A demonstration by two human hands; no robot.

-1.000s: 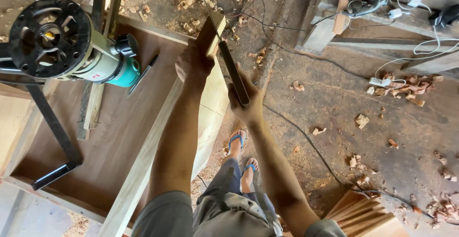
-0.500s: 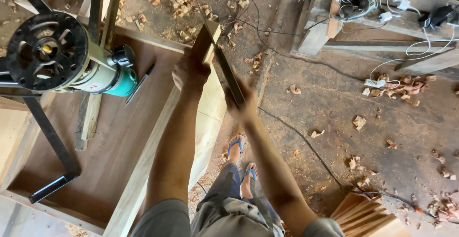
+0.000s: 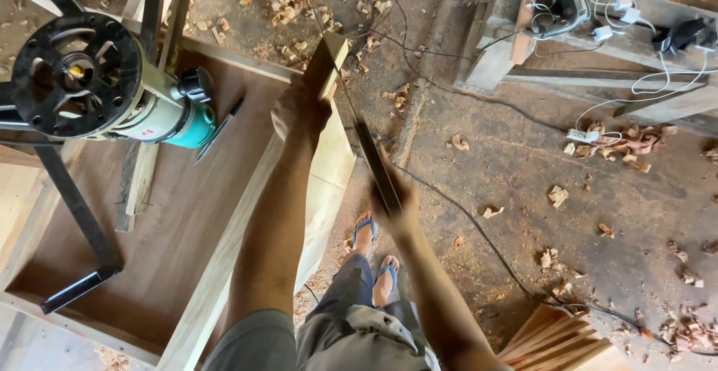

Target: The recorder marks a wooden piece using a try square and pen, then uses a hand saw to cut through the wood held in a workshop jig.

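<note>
Right hand (image 3: 390,203) (seemingly) lower along strip (image 3: 374,158).

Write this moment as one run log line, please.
left hand: grips wooden strip | right hand: holds dark strip | beneath: wooden frame | nearby: router

The left hand (image 3: 299,113) grips a wooden strip (image 3: 327,60) pointing toward twelve o'clock; the right hand (image 3: 395,205) holds its dark edge. At nine o'clock sits a teal router (image 3: 112,90).
</note>
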